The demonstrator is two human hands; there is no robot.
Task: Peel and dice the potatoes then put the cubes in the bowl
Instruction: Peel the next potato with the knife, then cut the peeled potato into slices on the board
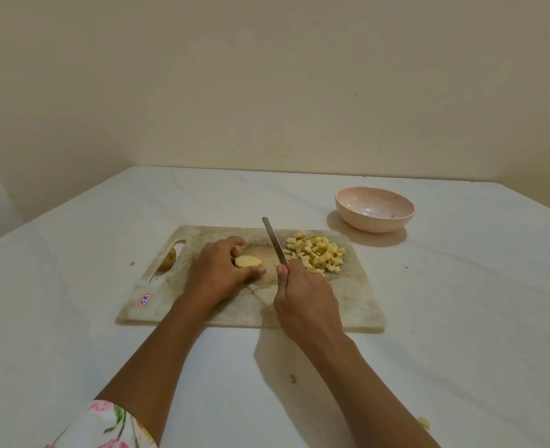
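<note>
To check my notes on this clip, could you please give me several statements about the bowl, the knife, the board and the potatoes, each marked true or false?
1. The pale pink round bowl holds potato cubes. False: it holds none; the pale yellow potato cubes lie heaped on the mottled white cutting board.
2. The right hand grips the red-handled steel knife. True.
3. The left hand holds a pale cut potato piece on the board. True.
4. The knife's blade is cutting into that piece. False: it is apart from it, between the piece and the cubes.
5. A brown unpeeled potato lies by the board's handle hole. True.
</note>
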